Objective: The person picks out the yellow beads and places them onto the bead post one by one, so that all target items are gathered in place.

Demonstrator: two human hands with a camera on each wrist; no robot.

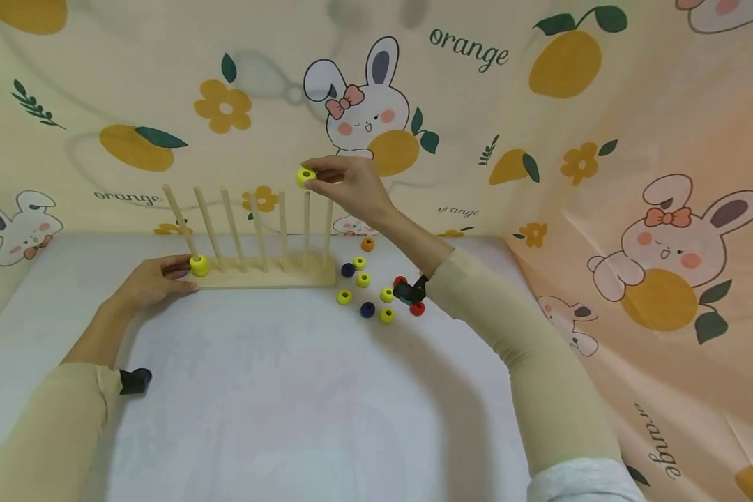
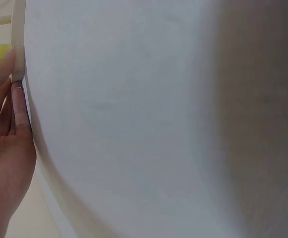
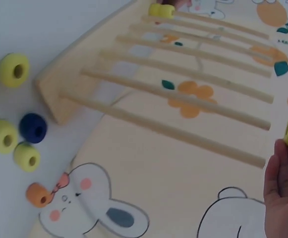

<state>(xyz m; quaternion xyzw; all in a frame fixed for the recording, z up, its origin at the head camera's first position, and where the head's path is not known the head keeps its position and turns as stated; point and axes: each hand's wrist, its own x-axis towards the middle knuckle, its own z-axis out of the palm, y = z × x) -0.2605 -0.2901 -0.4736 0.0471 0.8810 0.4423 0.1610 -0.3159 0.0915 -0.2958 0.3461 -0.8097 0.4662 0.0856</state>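
A wooden peg rack (image 1: 266, 279) with a row of upright pegs stands at the back left of the table. My left hand (image 1: 153, 283) grips the left end of its base, fingers behind and thumb in front. Two yellow beads (image 3: 161, 11) are stacked low on the leftmost peg, close beside that hand. My right hand (image 1: 356, 188) pinches another yellow bead (image 1: 305, 177) between thumb and fingers, its hole visible. This bead is held up around the height of the peg tops, near the right end of the rack.
Loose beads lie right of the rack: several yellow ones (image 1: 344, 297), two dark blue ones (image 1: 367, 309), an orange one (image 1: 367, 244) and red ones (image 1: 417, 308) partly behind the right wrist. A patterned cloth (image 1: 477, 139) hangs behind and to the right of the white table (image 1: 276, 390).
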